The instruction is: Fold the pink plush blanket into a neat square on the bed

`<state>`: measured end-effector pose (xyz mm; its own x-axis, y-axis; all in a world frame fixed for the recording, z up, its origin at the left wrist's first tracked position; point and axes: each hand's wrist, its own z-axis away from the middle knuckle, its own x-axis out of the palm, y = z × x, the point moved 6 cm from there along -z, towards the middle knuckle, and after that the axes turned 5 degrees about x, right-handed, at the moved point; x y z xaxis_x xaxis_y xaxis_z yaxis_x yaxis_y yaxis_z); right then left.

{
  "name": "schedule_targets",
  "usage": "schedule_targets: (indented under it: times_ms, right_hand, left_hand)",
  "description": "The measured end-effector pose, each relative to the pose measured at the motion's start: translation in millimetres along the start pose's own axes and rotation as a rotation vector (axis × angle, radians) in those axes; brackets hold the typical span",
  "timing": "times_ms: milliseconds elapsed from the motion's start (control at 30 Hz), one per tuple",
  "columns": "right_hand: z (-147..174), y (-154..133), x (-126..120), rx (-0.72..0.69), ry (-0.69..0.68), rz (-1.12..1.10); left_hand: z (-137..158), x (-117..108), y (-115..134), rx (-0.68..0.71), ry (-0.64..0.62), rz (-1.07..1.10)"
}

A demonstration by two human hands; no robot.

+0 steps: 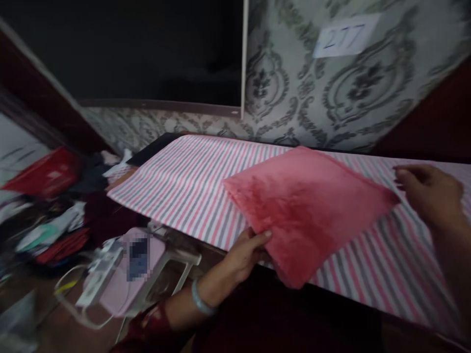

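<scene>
A flat, square pink plush cloth (305,206) lies at an angle over a pink, grey and white striped cover (184,181). Darker red patches show where its pile is brushed the other way. My left hand (246,252) grips the cloth's near left edge, thumb on top and the other fingers underneath, mostly hidden. Just past the cloth's right corner, my right hand (429,193) hovers with loosely bent fingers. It appears apart from the cloth, holds nothing that I can see, and is slightly blurred.
A large dark screen (147,54) hangs on the patterned wall (301,93), beside a paper marked 277 (346,37). Lower left stand a phone in a pink case (121,289), a white power strip (97,279) with cables, and a white stool (180,257). Piled clothes (55,235) lie farther left.
</scene>
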<state>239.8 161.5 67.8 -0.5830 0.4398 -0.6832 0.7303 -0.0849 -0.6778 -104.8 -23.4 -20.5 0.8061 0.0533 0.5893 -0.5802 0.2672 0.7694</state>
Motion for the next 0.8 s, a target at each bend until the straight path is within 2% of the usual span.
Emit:
schedule_targets:
  times_ms: [33, 67, 100, 133, 233, 300, 333, 400, 467, 533, 600, 700, 733, 800]
  right_hand:
    - [15.2, 12.4, -10.9, 0.097, 0.072, -0.084]
    - [33.0, 23.2, -14.6, 0.160, 0.073, -0.164]
    - [52.2, 34.4, -9.3, 0.239, -0.031, -0.281]
    - [73.6, 45.7, 1.9, 0.352, -0.190, -0.412]
    - [146.0, 59.0, 43.6, 0.647, -0.815, -0.659]
    - [177.5, 51.8, 57.3, 0.724, -1.018, -0.788]
    - [185.0, 44.4, 61.1, 0.725, -1.054, -0.864]
    - [185.0, 27.5, 64.1, 0.678, -0.998, -1.019]
    - [175.3, 14.4, 64.3, 0.625, -0.863, -1.118]
    - [166.0, 8.0, 65.1, 0.615, -0.738, -1.152]
    - [161.1, 5.1, 68.3, 0.635, -0.679, -1.162]
    - [158.2, 0.5, 72.0, 0.658, -0.628, -1.213]
    - [157.8, -2.0, 72.7, 0.662, -0.614, -1.242]
    - [156.4, -8.3, 73.6, 0.658, -0.582, -1.304]
  left_hand:
    - [-2.0, 0.4, -0.8, -0.026, 0.000, -0.004]
    - [-4.3, 1.9, -1.0, -0.045, 0.003, 0.005]
    - [-6.6, 4.5, -0.3, -0.058, 0.011, 0.023]
    - [-8.6, 8.1, 1.6, -0.061, 0.025, 0.047]
    - [-11.4, 23.5, 10.9, -0.025, 0.068, 0.097]
    - [-9.9, 35.1, 12.7, -0.014, 0.062, 0.087]
    - [-8.5, 40.0, 10.8, -0.016, 0.046, 0.075]
    - [-5.0, 44.9, 1.0, -0.044, 0.009, 0.044]
    - [-1.3, 41.8, -12.9, -0.099, -0.024, 0.006]
    - [3.2, 32.6, -22.2, -0.150, -0.063, -0.048]
    - [10.3, 24.6, -22.0, -0.212, -0.175, -0.171]
    - [24.4, 18.2, -1.2, -0.335, -0.417, -0.508]
    - [25.0, 16.4, 13.7, -0.333, -0.450, -0.617]
    - [11.6, 14.9, 56.9, -0.189, -0.389, -0.765]
